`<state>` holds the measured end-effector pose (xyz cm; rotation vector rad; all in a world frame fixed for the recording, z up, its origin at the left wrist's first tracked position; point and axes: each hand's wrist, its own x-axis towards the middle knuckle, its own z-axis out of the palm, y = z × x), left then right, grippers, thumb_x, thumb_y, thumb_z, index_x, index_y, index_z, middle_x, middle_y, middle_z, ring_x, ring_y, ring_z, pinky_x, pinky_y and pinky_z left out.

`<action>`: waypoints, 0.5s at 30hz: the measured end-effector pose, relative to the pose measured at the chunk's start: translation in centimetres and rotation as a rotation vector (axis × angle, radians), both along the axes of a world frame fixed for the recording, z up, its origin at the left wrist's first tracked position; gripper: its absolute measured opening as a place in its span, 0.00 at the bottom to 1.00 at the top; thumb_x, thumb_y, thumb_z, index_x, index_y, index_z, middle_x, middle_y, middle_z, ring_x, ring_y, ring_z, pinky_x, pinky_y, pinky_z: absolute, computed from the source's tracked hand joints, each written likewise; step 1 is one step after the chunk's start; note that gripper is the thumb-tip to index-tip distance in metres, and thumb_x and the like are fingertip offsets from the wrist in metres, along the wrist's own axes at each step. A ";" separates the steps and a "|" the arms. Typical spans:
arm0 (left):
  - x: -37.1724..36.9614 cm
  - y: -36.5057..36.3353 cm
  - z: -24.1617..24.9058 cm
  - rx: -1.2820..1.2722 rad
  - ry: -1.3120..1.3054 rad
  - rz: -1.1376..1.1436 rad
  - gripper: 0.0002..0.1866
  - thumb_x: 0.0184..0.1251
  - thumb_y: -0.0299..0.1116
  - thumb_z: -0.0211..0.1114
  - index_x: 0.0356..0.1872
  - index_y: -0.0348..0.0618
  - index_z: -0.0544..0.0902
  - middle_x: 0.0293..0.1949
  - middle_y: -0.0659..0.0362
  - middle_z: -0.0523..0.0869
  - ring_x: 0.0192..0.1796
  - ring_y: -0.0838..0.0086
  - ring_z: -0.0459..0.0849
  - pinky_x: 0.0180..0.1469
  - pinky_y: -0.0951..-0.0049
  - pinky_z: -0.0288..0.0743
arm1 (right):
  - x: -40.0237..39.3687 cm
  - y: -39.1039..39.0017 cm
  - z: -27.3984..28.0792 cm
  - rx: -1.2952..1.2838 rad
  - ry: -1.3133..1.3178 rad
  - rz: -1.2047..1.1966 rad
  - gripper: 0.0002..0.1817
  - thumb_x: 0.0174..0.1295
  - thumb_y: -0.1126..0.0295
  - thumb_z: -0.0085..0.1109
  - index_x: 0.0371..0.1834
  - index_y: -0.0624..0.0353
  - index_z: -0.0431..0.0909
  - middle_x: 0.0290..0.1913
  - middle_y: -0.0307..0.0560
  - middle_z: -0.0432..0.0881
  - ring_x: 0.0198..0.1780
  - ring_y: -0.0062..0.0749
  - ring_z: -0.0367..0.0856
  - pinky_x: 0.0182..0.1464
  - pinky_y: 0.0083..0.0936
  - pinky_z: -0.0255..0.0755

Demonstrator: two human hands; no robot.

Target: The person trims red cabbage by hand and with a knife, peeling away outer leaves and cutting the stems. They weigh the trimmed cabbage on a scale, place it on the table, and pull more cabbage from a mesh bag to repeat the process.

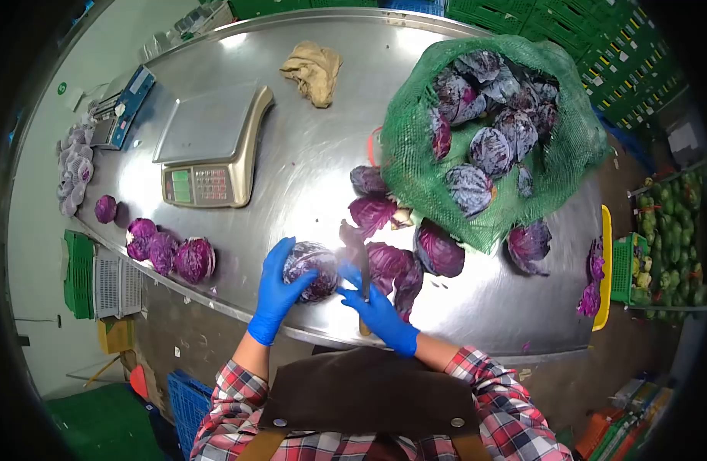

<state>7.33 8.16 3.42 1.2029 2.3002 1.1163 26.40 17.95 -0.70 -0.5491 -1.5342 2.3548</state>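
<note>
My left hand (278, 288), in a blue glove, is curved round the left side of a whole red cabbage (310, 269) near the table's front edge. Just right of it, my gloved right hand (378, 311) holds a knife (365, 280) with its blade pointing away from me. The blade is smeared by motion, and the fingers partly cover the handle. Loose red cabbage leaves (388, 265) lie beside the right hand. A large green mesh sack (415, 173) stands open at the back right with several dark, unpeeled cabbages in it.
Several trimmed cabbages (193, 260) line the left front edge. A weighing scale (207, 146) stands behind them, and a crumpled tan cloth (315, 71) lies at the back. More leaves (528, 246) lie right of the sack. A yellow crate (604, 269) with purple leaves meets the table's right end.
</note>
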 end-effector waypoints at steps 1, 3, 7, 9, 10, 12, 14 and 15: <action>-0.2 -0.8 -0.1 0.013 0.013 -0.023 0.35 0.48 0.37 0.73 0.59 0.39 0.69 0.58 0.48 0.70 0.60 0.60 0.69 0.63 0.66 0.62 | -0.2 0.0 -0.3 -0.428 -0.094 -0.057 0.30 0.66 0.64 0.50 0.69 0.50 0.52 0.62 0.48 0.67 0.50 0.34 0.76 0.49 0.29 0.71; -0.3 -2.4 -0.7 0.035 0.039 -0.072 0.37 0.48 0.36 0.73 0.60 0.39 0.66 0.57 0.50 0.70 0.59 0.62 0.70 0.62 0.66 0.63 | 0.3 2.4 0.0 -0.193 -0.589 0.046 0.27 0.63 0.63 0.54 0.64 0.50 0.56 0.45 0.48 0.76 0.36 0.32 0.79 0.38 0.30 0.74; -0.9 -3.5 -0.2 0.008 -0.118 -0.061 0.39 0.45 0.36 0.75 0.60 0.39 0.66 0.57 0.50 0.69 0.60 0.63 0.69 0.62 0.67 0.63 | 1.2 1.1 -1.0 0.519 -0.527 -0.051 0.21 0.59 0.69 0.55 0.56 0.55 0.65 0.35 0.49 0.76 0.29 0.33 0.76 0.31 0.30 0.72; -0.8 -3.3 -0.4 0.010 -0.134 -0.055 0.41 0.43 0.38 0.76 0.60 0.38 0.65 0.57 0.48 0.68 0.61 0.60 0.68 0.63 0.65 0.62 | 0.5 -0.3 -3.6 0.932 -0.123 -0.252 0.19 0.59 0.70 0.53 0.54 0.55 0.67 0.35 0.49 0.76 0.29 0.35 0.76 0.31 0.30 0.71; -0.7 -3.3 -0.6 0.010 -0.144 -0.050 0.42 0.42 0.39 0.76 0.60 0.38 0.65 0.57 0.47 0.67 0.61 0.59 0.67 0.63 0.64 0.61 | -0.1 -0.7 -1.4 0.816 -0.181 -0.183 0.15 0.60 0.72 0.51 0.51 0.55 0.69 0.33 0.52 0.77 0.29 0.42 0.78 0.31 0.33 0.72; -0.6 -3.3 -1.4 0.005 -0.012 -0.025 0.43 0.42 0.40 0.77 0.60 0.38 0.65 0.56 0.47 0.68 0.60 0.59 0.68 0.63 0.64 0.62 | -1.0 -1.6 -0.2 0.760 -0.279 -0.090 0.14 0.60 0.72 0.50 0.49 0.55 0.69 0.31 0.54 0.77 0.29 0.45 0.78 0.31 0.36 0.73; -0.5 -3.2 -1.5 -0.006 -0.027 0.004 0.44 0.41 0.41 0.77 0.60 0.38 0.64 0.56 0.47 0.68 0.59 0.59 0.69 0.62 0.64 0.63 | -1.1 -1.9 0.0 0.788 -0.323 -0.068 0.12 0.59 0.72 0.49 0.46 0.56 0.69 0.29 0.55 0.77 0.29 0.48 0.78 0.31 0.38 0.73; -0.5 -3.1 -1.1 -0.010 -0.107 0.022 0.44 0.41 0.41 0.77 0.60 0.38 0.64 0.56 0.47 0.68 0.59 0.59 0.70 0.62 0.64 0.64 | -1.2 -1.7 -0.1 0.851 -0.316 -0.092 0.10 0.59 0.72 0.49 0.44 0.57 0.69 0.29 0.55 0.77 0.29 0.48 0.78 0.31 0.39 0.73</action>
